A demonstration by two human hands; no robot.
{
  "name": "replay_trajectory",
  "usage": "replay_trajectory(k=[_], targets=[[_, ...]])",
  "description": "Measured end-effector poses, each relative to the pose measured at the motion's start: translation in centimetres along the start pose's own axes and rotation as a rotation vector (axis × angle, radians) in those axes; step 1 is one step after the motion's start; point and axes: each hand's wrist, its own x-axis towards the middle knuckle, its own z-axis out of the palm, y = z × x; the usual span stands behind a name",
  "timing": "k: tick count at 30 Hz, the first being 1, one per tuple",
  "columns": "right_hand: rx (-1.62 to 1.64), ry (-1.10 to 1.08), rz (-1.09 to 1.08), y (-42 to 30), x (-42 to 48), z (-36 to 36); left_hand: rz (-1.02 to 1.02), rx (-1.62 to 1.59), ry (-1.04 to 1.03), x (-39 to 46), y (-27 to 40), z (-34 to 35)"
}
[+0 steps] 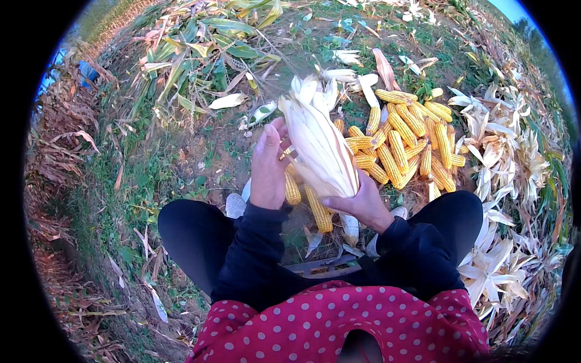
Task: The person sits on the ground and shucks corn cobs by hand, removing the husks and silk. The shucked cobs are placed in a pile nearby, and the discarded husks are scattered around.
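An ear of corn in its pale dry husk (319, 140) lies slantwise before me, its loose husk tips pointing away. My right hand (363, 203) grips its near end, thumb on top. At the ear's left side my left hand (270, 163) is raised with its thumb up and fingers spread; whether the fingertips touch the husk is hard to tell. Husked yellow cobs (319, 211) lie on the ground beneath and beside the held ear. A larger pile of bare yellow corn cobs (399, 140) is heaped just to the right, some overlapping each other.
Stripped husks (494, 267) are strewn along the right side. Green and dry corn stalks (195, 59) lie at the upper left, with an unhusked ear (228, 101) near them. Dry stalks (59, 177) stretch down the far left. A slatted grey object (322, 267) is between my legs.
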Motion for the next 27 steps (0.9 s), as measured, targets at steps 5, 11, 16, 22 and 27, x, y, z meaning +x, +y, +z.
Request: replay_trajectory(k=[5, 11, 16, 22, 27], targets=[[-0.459, -0.005, 0.140, 1.1, -2.9, 2.1, -0.024, -0.052, 0.116, -2.7, -4.0, -1.7], [-0.052, -0.128, 0.206, 4.8, -3.6, 2.5, -0.071, -0.203, 0.277, -3.2, -6.9, -3.2], [-0.011, -0.125, 0.225, 5.9, -3.3, 2.7, -0.027, -0.110, 0.242, -3.0, -7.4, -3.8], [-0.226, -0.026, 0.149, 5.6, -2.8, 3.0, -0.087, -0.265, 0.218, -2.8, -6.0, -3.7], [-0.235, -0.004, 0.106, 6.2, -2.9, 2.9, -0.073, -0.319, 0.215, -2.8, -6.1, -3.9]])
